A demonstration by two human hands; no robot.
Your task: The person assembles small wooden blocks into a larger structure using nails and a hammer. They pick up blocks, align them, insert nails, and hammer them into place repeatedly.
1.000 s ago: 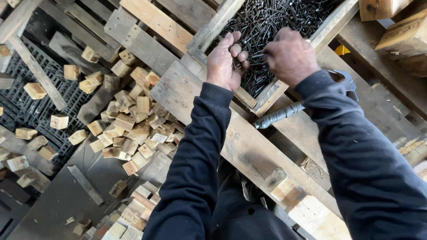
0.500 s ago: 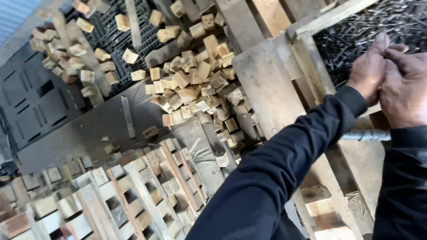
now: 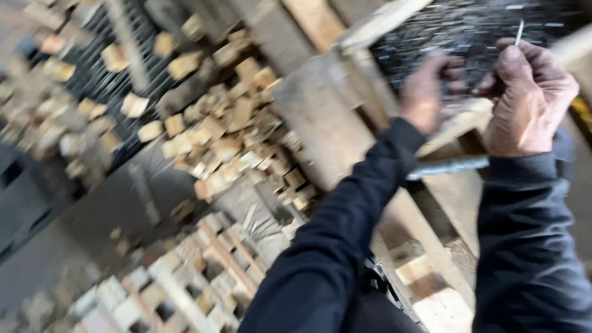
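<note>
My right hand (image 3: 529, 102) is closed over a wooden box of dark nails (image 3: 456, 31), pinching a thin nail (image 3: 519, 32) that sticks up from its fingers. My left hand (image 3: 427, 92) is blurred, next to it at the box's near edge, fingers curled toward the nails; what it holds cannot be made out. Both arms wear dark sleeves. A grey metal hammer handle (image 3: 447, 166) lies on the wooden plank (image 3: 345, 135) below the hands.
A heap of small wooden blocks (image 3: 228, 135) lies on a dark grid surface to the left. A wooden pallet frame (image 3: 185, 283) with slats is at the lower left. More planks run under the arms at the lower right.
The view has swung left and blurred. My right hand has lifted from the nail box with a nail standing up from its fingers. The left hand stays by the box edge.
</note>
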